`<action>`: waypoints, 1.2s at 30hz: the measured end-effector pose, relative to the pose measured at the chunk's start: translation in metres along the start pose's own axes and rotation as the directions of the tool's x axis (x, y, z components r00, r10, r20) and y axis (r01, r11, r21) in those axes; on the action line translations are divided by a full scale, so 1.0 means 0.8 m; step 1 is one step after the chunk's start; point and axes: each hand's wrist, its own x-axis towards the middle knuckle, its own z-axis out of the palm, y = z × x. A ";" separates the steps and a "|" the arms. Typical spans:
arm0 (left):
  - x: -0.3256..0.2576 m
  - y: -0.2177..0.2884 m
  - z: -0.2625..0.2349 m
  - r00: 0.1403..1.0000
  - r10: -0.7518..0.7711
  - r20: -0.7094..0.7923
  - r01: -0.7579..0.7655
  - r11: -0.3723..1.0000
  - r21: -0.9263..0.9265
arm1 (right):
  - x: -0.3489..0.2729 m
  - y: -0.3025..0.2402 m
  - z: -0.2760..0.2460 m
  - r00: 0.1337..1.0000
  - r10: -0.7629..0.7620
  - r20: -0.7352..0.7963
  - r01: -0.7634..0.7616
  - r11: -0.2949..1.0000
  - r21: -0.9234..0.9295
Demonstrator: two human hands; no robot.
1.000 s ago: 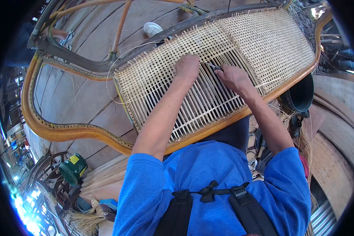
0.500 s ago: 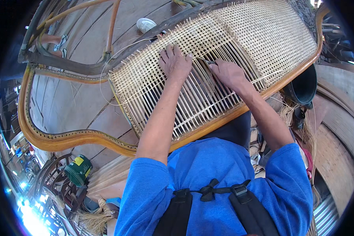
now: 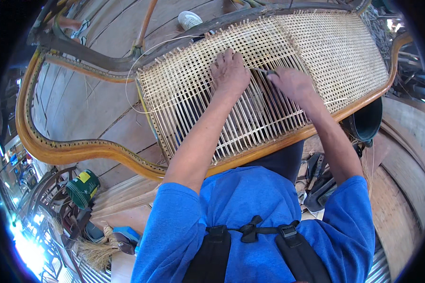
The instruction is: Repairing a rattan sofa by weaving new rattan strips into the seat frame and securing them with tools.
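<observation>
A cane panel (image 3: 184, 70) is strung across a curved wooden furniture frame (image 3: 104, 150). Its upper part is woven in a grid, while the lower part shows mostly parallel strands with dark gaps between them. My left hand (image 3: 230, 71) lies on the grid with fingers spread, its thumb beside the edge of the weaving. Just to the right, my right hand (image 3: 293, 86) is closed around a thin pointed metal tool with a dark handle (image 3: 260, 70). The tool points left toward my left thumb; its exact tip is hard to make out against the strands.
A finished, denser cane section (image 3: 337, 52) fills the frame's right side. One loose cane strand (image 3: 128, 89) loops off the left edge. A dark bucket (image 3: 367, 120) stands below the frame at right, a green bucket (image 3: 82, 188) at lower left. A fibre bundle (image 3: 97, 247) lies nearby.
The whole view has shifted, so frame and panel appear farther right. Both hands keep about the same places on the weave, and more of the metal tool shows beyond my right fingers.
</observation>
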 end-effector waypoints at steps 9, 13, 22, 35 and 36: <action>-0.012 0.006 0.008 0.993 0.002 -0.114 -0.019 0.990 -0.141 | -0.006 0.015 -0.024 1.000 0.013 0.003 -0.013 1.000 0.017; -0.012 0.008 0.030 0.977 -0.058 -0.203 0.035 0.992 -0.118 | -0.006 0.007 -0.025 1.000 0.028 0.005 -0.028 0.998 -0.059; -0.016 0.013 0.034 0.968 -0.065 -0.244 0.052 0.997 -0.060 | -0.010 -0.007 -0.033 0.992 0.080 0.097 -0.071 0.993 -0.089; -0.016 0.016 0.032 0.960 -0.113 -0.257 0.089 0.991 -0.103 | -0.022 -0.017 -0.014 0.993 0.111 -0.030 -0.110 0.993 0.033; -0.017 0.014 0.032 0.958 -0.116 -0.261 0.092 0.991 -0.101 | -0.020 -0.018 -0.016 0.994 0.105 -0.032 -0.104 0.994 0.034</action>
